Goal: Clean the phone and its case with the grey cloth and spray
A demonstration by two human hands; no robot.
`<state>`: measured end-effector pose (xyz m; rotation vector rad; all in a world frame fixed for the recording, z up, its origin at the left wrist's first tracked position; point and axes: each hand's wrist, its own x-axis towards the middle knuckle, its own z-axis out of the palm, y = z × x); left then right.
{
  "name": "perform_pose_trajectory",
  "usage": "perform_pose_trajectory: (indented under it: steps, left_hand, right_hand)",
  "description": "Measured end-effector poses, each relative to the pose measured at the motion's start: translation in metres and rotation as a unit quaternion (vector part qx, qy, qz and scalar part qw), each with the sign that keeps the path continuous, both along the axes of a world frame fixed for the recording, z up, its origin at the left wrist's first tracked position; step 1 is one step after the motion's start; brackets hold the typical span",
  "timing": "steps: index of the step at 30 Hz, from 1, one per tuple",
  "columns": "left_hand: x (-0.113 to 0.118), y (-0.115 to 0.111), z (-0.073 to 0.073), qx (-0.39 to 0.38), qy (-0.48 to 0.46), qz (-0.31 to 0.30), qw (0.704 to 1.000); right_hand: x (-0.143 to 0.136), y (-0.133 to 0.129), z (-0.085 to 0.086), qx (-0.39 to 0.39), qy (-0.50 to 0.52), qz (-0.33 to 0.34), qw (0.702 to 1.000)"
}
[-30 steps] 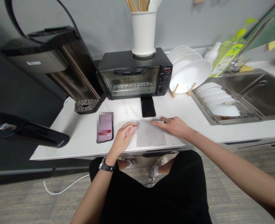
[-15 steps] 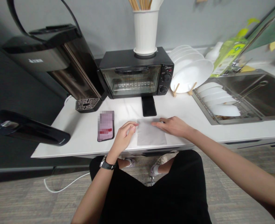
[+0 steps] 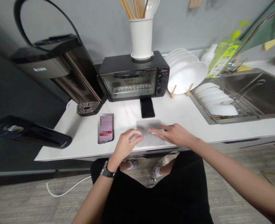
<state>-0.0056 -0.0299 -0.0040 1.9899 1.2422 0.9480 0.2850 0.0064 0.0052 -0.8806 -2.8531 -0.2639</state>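
1. Thin grey square sheet [image 3: 150, 139], flat on the smooth white tabletop [image 3: 125, 116].
2. Left grip [image 3: 125, 143]: curled at the sheet's left edge; cannot tell whether pinching.
3. Right grip [image 3: 178, 134]: fingers extended across its right half; pinching, cannot tell.

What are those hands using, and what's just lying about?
Being used:
- grey sheet, at the left hand and right hand
- small white thing, mostly hidden at the right hand

Just lying about:
- pinkish phone
- black phone
- toaster oven
- white plates
- green pump bottle
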Motion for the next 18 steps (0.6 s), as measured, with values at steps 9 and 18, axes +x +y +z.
perform_pose_trajectory:
  steps: [9, 18]
  left_hand:
    - [0.029, -0.027, 0.023, 0.022, 0.047, -0.028, 0.998]
    - [0.048, -0.038, 0.023, -0.009, 0.059, -0.073, 0.996]
  right_hand:
    - [0.006, -0.033, 0.003, 0.034, -0.012, 0.029, 0.999]
    - [-0.011, -0.058, -0.003, -0.02, 0.021, 0.06, 0.998]
